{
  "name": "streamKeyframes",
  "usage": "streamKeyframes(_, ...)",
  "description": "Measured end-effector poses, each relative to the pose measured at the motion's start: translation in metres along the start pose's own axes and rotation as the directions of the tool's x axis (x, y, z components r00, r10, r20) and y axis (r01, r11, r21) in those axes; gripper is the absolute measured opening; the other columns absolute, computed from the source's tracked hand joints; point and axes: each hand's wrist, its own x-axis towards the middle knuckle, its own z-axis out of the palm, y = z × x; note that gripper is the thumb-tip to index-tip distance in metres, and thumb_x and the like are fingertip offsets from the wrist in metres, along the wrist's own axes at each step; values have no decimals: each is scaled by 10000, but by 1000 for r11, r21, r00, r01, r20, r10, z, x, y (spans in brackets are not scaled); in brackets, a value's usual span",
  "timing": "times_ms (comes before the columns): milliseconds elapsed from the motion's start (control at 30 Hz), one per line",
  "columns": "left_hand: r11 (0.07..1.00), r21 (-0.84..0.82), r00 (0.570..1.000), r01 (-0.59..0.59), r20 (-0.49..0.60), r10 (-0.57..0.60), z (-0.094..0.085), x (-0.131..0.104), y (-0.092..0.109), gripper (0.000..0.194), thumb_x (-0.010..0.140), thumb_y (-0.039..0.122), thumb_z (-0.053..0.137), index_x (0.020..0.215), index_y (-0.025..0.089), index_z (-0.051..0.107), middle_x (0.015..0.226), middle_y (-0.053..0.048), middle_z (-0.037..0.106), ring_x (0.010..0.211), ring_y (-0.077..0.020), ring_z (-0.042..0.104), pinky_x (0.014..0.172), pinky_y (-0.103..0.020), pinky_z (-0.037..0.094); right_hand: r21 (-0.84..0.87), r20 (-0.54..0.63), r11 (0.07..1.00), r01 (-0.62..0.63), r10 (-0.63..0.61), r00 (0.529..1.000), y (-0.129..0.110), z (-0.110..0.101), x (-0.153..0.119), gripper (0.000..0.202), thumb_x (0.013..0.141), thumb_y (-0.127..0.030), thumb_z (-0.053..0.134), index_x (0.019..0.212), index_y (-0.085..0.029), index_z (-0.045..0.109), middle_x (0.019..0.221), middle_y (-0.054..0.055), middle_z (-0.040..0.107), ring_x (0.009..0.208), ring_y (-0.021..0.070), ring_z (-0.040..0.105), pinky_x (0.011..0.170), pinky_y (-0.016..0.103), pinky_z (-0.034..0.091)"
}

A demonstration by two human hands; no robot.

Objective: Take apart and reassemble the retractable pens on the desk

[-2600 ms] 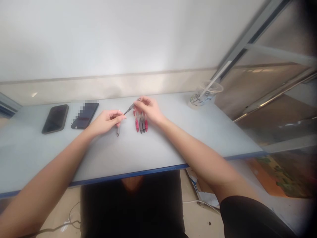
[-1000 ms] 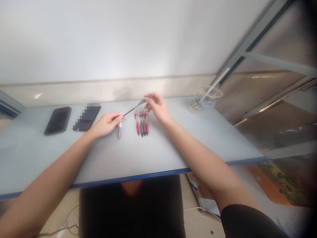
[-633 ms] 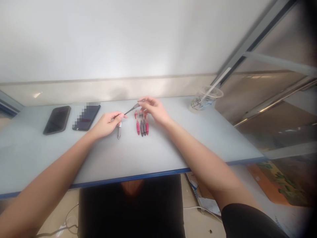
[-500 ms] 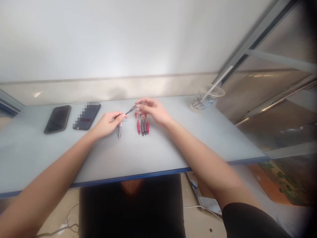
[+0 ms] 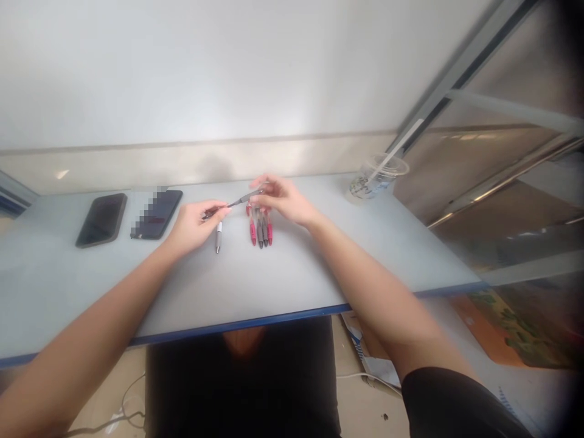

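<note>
A: Grip status, pls?
B: Both occupied. Your L hand (image 5: 196, 225) pinches the thin dark end of a grey pen piece (image 5: 250, 196); your R hand (image 5: 283, 199) grips its thicker part.
A: Where's it at?
B: Held on a slant abv the surface (image 5: 205, 292), approx. mid-length, nearer the back edge than the front. Can't tell what's inside your L grip.
A: What's close by?
B: Just below your L, a white-and-grey pen (image 5: 218, 243) lies w/ its tip toward the front edge. Below your R, four pens (image 5: 261, 236) in a row, pink outside, grey inside; upper ends partly hidden.
A: Rest?
B: Two phones (image 5: 101, 220) toward the back L corner; clear cup (image 5: 369, 185) w/ a white straw (image 5: 400, 147) nr the back R corner.
</note>
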Motion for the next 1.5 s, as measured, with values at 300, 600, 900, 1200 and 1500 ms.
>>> streamKeyframes(300, 1000, 22, 1000, -6, 15, 6, 2, -1, 1, 376, 930, 504, 613, 994, 186, 803, 1019, -79, 808, 969, -270, 714, 789, -336, 564, -105, 67, 991, -82, 89, 994, -6, -5, 0, 423, 769, -506, 885, 951, -180, 687, 770, 40, 749, 607, 148, 654, 584, 275, 539)
streamKeyframes(600, 988, 129, 996, -90, 38, 85, 5, -2, -2, 420, 991, 498, 503, 984, 197, 795, 936, -66, 791, 846, -241, 674, 760, -334, 506, -159, 153, 987, -37, 61, 986, -15, -3, -4, 280, 893, -422, 794, 944, -182, 658, 763, 21, 736, 599, 134, 659, 576, 250, 532)
streamKeyframes(900, 932, 249, 963, -263, 117, 241, 2, -1, -2, 393, 999, 480, 479, 939, 226, 773, 804, -60, 729, 789, -239, 626, 841, -356, 485, -242, 187, 952, -188, 236, 954, -18, -3, -6, 603, 961, -688, 591, 623, -188, 595, 435, -26, 510, 397, 94, 474, 456, 246, 428)
streamKeyframes(1200, 984, 116, 983, -137, 139, 121, 4, -4, 4, 408, 1004, 492, 487, 804, 206, 699, 662, -4, 572, 603, -170, 477, 628, -312, 389, -230, 187, 973, 13, 32, 982, -17, 0, -5, 186, 955, -354, 706, 936, -176, 658, 761, 24, 704, 611, 127, 612, 568, 249, 503)
streamKeyframes(1500, 996, 58, 970, -64, 237, 49, 5, -7, 3, 393, 1014, 488, 499, 822, 204, 691, 620, 20, 512, 559, -153, 460, 584, -303, 392, -366, 182, 930, -14, 86, 980, -31, -2, -10, 371, 1008, -478, 638, 813, -165, 681, 558, -22, 570, 499, 104, 514, 521, 234, 420)
